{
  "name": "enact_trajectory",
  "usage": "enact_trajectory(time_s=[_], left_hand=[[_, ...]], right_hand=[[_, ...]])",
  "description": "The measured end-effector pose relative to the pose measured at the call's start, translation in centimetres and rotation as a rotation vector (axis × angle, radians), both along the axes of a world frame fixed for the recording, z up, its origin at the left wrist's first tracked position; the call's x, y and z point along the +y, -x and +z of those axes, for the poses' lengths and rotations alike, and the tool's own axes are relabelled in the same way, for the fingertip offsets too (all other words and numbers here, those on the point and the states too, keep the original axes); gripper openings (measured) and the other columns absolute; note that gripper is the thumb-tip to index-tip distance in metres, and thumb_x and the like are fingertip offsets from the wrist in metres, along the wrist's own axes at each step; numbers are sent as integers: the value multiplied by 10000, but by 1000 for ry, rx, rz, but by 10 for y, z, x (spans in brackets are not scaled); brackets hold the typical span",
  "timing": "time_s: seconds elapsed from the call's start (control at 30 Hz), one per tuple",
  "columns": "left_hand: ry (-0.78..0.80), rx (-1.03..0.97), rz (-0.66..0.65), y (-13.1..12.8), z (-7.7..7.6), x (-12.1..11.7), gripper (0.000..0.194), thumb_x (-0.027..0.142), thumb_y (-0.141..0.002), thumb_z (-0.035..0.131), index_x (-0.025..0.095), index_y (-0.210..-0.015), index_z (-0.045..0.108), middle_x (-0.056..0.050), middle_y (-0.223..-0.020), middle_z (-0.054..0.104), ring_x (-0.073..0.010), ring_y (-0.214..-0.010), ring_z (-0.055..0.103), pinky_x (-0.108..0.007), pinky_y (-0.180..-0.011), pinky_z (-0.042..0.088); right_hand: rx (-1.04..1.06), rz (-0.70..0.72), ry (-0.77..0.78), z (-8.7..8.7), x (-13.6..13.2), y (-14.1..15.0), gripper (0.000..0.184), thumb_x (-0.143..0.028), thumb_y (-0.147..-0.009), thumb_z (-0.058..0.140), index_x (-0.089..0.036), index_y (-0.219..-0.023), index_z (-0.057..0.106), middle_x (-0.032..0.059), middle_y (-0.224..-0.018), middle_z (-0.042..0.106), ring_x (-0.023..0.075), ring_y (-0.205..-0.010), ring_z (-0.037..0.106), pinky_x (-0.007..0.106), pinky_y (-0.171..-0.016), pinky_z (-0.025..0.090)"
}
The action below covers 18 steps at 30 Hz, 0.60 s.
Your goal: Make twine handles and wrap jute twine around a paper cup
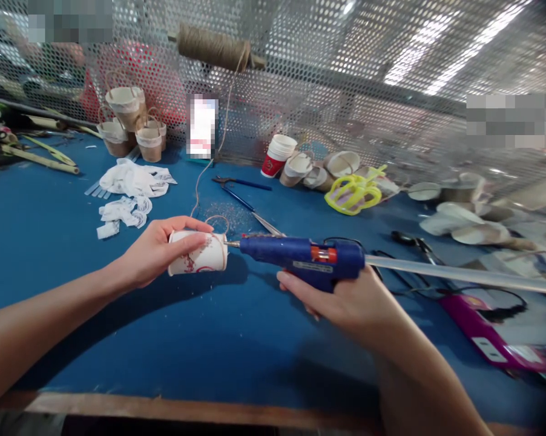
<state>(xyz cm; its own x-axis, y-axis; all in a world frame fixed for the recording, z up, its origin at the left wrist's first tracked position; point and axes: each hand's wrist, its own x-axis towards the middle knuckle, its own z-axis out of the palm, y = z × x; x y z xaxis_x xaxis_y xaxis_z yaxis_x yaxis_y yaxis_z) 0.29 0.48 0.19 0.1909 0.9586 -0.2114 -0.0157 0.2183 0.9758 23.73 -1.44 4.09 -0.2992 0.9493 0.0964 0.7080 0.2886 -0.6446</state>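
Note:
My left hand point(166, 245) grips a white paper cup point(200, 259) with a reddish print, tipped on its side above the blue table. Thin brown twine point(217, 219) loops around the cup near its right end. In my right hand point(341, 297) is a blue hot glue gun point(277, 249), with a long clear glue stick point(459, 275) sticking out of its back. The metal nozzle point(232, 243) points left and meets, or nearly meets, the cup's right end; I cannot tell whether they touch. My trigger fingers are partly hidden behind the gun.
A twine spool point(213, 48) hangs on the mesh, its strand running down to the table. Behind my hands lie blue-handled pliers point(246, 183), scissors point(255, 212), white lace point(134, 178) and a yellow basket point(355, 195). Wrapped cups point(150, 142) stand back left; a purple power strip point(475, 330) lies right.

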Motion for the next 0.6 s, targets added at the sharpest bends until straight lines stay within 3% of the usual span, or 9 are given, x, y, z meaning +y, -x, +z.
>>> enact_trajectory(time_s=[0.23, 0.6], left_hand=[[-26, 27, 7, 2, -2, 1, 322, 378, -699, 647, 159, -932, 613, -16, -668, 661, -104, -499, 573, -159, -416, 414], [-42, 42, 18, 1, -2, -1, 323, 378, -691, 649, 159, -926, 618, -24, -690, 678, -108, -495, 585, -160, -405, 415]], right_hand=[[21, -13, 1, -1, 0, 2, 148, -329, -691, 581, -234, -580, 556, -24, -448, 513, 167, -542, 553, 269, -487, 447], [32, -24, 15, -1, -1, 3, 172, -344, -683, 589, -229, -567, 535, -16, -500, 541, 146, -492, 514, 268, -452, 419]])
